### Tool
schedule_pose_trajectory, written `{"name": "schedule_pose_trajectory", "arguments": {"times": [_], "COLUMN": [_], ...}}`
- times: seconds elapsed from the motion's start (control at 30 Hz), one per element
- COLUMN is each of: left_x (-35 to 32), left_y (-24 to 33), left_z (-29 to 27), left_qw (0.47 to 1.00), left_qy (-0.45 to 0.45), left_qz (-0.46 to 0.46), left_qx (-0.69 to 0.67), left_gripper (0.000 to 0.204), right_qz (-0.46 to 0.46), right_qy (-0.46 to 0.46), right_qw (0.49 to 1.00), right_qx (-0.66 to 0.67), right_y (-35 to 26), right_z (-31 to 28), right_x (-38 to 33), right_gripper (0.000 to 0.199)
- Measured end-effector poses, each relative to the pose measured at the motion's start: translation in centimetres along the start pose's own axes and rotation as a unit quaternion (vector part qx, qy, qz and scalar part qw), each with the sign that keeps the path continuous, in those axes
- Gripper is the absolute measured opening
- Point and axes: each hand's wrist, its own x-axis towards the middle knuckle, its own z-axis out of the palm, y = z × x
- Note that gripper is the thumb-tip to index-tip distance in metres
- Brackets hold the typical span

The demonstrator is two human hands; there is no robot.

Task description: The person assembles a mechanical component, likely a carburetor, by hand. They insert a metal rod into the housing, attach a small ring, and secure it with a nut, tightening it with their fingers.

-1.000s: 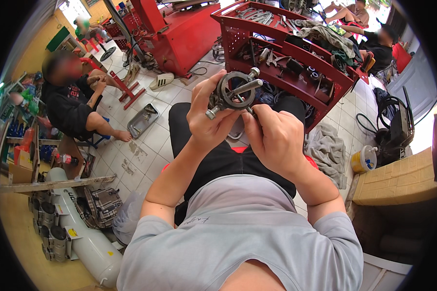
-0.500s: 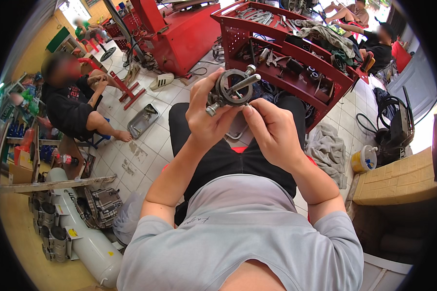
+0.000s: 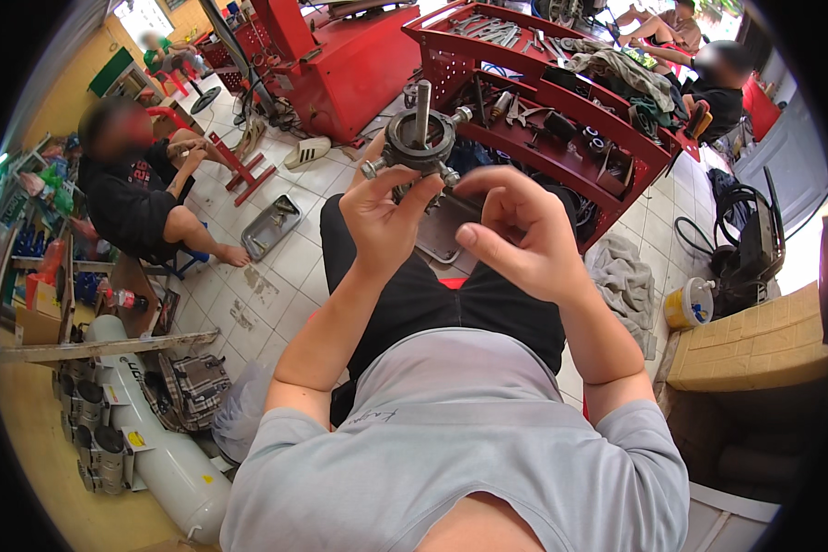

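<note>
My left hand [image 3: 383,219] grips a dark metal ring-shaped part [image 3: 405,155] from below, thumb at its near side. A pale steel rod [image 3: 423,103] rises through the middle of the ring. Several bolts stick out around its rim, one bolt head [image 3: 370,170] by my left fingers. Just right of the part, my right hand [image 3: 529,241] is open, thumb apart and fingers loosely bent. Its index fingertip is blurred close to the near right bolt [image 3: 450,178]; whether they touch I cannot tell. Under the part, a metal tray [image 3: 440,241] shows partly between my knees.
A red tool cart [image 3: 547,87] with wrenches and rags stands ahead. At the left a person [image 3: 133,184] sits near another metal tray [image 3: 271,228]. A grey cloth [image 3: 622,290] and a yellow-white bucket [image 3: 688,304] lie to the right. A white cylinder tank [image 3: 161,432] is at lower left.
The ring-shaped part has tipped so its rod points up, and it has shifted slightly left. My right hand has let go of its near edge and opened, moving a little right.
</note>
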Motion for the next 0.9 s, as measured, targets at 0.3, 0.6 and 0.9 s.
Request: {"name": "schedule_pose_trajectory", "arguments": {"times": [0.3,0.6,0.9], "left_x": [0.0,-0.1,-0.2], "left_y": [-0.6,-0.5,-0.7], "left_z": [-0.2,-0.1,-0.2], "left_qw": [0.999,0.999,0.999], "left_qy": [-0.016,0.007,0.011], "left_qz": [0.019,-0.016,-0.045], "left_qx": [-0.022,-0.027,-0.024], "left_gripper": [0.019,0.019,0.021], "right_qz": [0.016,0.048,0.025], "right_qy": [0.023,-0.001,0.017], "right_qw": [0.999,0.999,1.000], "right_qx": [0.037,-0.008,0.002], "right_y": [0.5,0.7,1.1], "right_z": [0.0,-0.6,-0.7], "right_x": [0.1,0.3,0.6], "right_gripper": [0.040,0.043,0.047]}}
